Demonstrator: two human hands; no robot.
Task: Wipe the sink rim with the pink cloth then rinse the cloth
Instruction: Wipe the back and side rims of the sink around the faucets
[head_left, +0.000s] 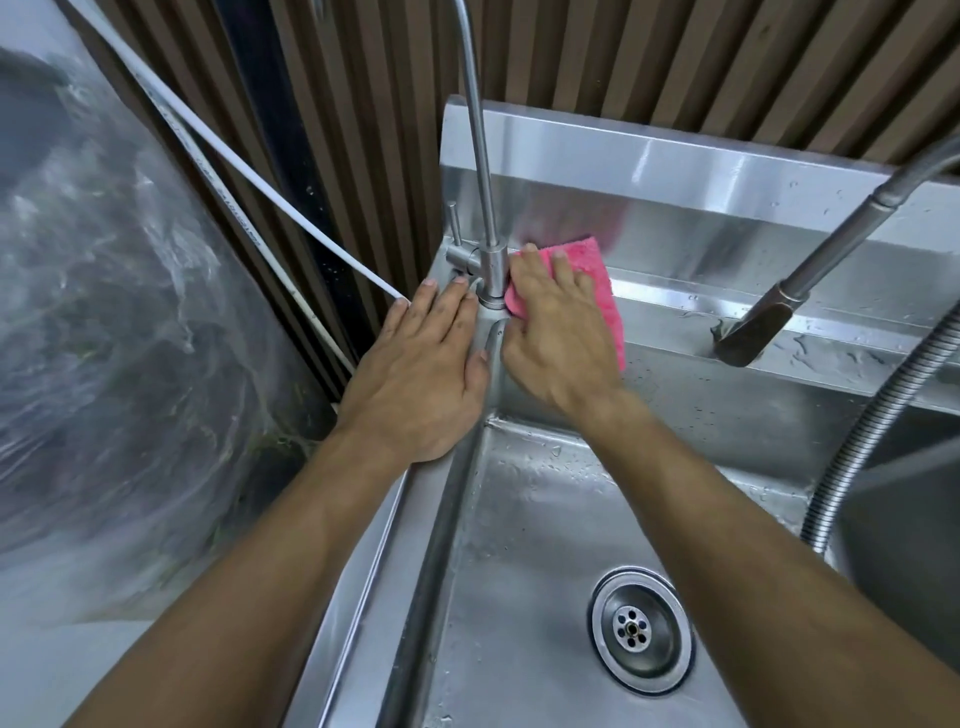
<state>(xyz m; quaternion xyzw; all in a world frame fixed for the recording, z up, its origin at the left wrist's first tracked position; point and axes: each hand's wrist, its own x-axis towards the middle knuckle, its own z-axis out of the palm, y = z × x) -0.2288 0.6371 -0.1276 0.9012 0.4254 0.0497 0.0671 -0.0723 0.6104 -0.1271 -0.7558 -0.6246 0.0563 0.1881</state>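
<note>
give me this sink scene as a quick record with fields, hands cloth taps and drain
left hand: left hand lies flat on the sink rim, fingers straight, beside the slim tap's base
right hand: right hand presses the pink cloth flat on the back rim, right of the tap
slim tap: slim tap stands upright at the back left corner
spray head: spray head on a ribbed hose, hanging over the basin at right
drain: drain uncovered
water: droplets in the basin, no stream visible
</note>
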